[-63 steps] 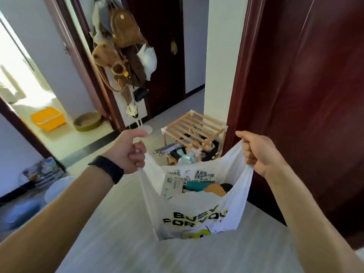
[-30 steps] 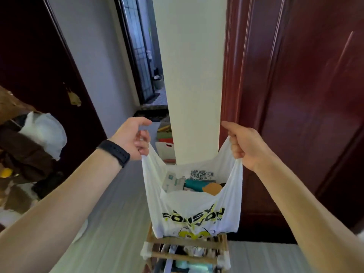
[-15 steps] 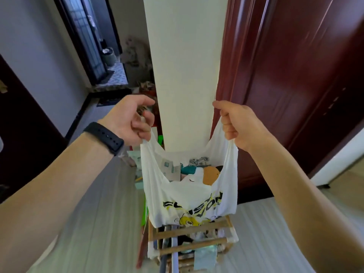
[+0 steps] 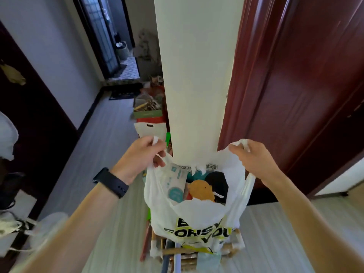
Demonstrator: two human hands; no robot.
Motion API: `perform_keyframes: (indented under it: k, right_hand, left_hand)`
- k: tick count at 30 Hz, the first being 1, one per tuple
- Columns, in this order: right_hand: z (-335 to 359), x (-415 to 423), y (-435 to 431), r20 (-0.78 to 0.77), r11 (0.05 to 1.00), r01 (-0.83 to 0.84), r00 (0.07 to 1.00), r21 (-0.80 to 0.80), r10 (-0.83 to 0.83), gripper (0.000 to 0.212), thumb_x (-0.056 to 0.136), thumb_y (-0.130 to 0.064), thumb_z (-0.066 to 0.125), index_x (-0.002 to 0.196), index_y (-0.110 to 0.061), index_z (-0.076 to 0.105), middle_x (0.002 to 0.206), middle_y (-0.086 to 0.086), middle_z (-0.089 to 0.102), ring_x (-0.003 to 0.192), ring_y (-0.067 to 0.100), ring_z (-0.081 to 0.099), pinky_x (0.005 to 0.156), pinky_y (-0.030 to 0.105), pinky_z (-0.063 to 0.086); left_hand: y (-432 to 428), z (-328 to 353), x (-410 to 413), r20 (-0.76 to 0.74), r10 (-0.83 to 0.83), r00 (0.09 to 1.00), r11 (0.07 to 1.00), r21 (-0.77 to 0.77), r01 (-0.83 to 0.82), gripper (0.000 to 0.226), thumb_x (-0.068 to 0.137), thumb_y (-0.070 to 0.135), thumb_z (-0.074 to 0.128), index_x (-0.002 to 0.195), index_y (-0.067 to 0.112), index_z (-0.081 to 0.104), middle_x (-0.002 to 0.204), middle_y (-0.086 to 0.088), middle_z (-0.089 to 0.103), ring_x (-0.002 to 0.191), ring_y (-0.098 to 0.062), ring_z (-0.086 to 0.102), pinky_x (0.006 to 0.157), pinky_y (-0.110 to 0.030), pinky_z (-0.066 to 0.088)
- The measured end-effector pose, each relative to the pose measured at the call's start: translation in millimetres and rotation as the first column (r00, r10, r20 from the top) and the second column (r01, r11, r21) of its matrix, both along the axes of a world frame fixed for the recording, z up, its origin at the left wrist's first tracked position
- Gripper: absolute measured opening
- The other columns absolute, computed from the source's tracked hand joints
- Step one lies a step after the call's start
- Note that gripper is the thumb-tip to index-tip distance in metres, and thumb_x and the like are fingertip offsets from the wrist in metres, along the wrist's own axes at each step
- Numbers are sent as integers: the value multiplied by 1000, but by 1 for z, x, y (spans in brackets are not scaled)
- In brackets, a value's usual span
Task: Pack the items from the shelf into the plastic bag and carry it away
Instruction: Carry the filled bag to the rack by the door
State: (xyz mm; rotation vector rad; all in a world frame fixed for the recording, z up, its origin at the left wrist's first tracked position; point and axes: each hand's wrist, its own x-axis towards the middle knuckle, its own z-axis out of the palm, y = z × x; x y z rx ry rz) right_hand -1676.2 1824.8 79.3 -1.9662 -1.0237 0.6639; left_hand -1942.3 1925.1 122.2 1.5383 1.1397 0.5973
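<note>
A white plastic bag (image 4: 197,219) with black and yellow lettering hangs open between my hands, just above the wooden shelf (image 4: 178,253). My left hand (image 4: 140,157) grips its left handle, my right hand (image 4: 254,157) grips the right one. Inside lie a white and teal packet (image 4: 176,182), an orange item (image 4: 201,190) and a black item (image 4: 218,182). Only a sliver of the shelf shows under the bag, with poles and wooden rails.
A cream pillar (image 4: 197,75) stands right behind the bag. A dark red door (image 4: 295,85) fills the right. Boxes and clutter (image 4: 149,109) sit on the floor left of the pillar. A corridor runs back left to a dark doorway (image 4: 102,36).
The view swung from the coat rack side to face the pillar. My hands and the bag sank lower in view, and the bag now hangs directly over the shelf.
</note>
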Motion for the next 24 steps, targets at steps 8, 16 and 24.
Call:
perform_keyframes:
  k: [8, 16, 24]
  right_hand:
    - [-46, 10, -39, 122, 991, 34, 991, 127, -49, 36, 90, -45, 62, 72, -17, 47, 60, -9, 52, 53, 6, 49, 59, 27, 40]
    - [-174, -5, -105, 431, 971, -184, 896, 153, 102, 83, 84, -71, 49, 131, -3, 43, 147, 12, 33, 135, 24, 39, 102, 38, 42]
    - [-186, -38, 6, 482, 946, -311, 818, -92, 315, 36, 92, -12, 53, 128, -14, 56, 156, 2, 33, 138, 27, 32, 113, 40, 34]
  left_hand:
    - [-21, -85, -22, 14, 81, 997, 881, 466, -78, 74, 76, 71, 61, 132, 29, 39, 139, 9, 43, 131, -16, 43, 102, -43, 43]
    - [-50, -210, -38, -542, 129, 831, 820, 529, 217, 77, 83, 75, 42, 146, 60, 0, 163, 3, -18, 150, -30, -7, 114, -66, 12]
    - [-8, -218, 30, -877, -45, 479, 779, 270, 566, 58, 89, 64, -1, 146, 61, 5, 163, 14, -5, 146, -32, -23, 110, -72, 7]
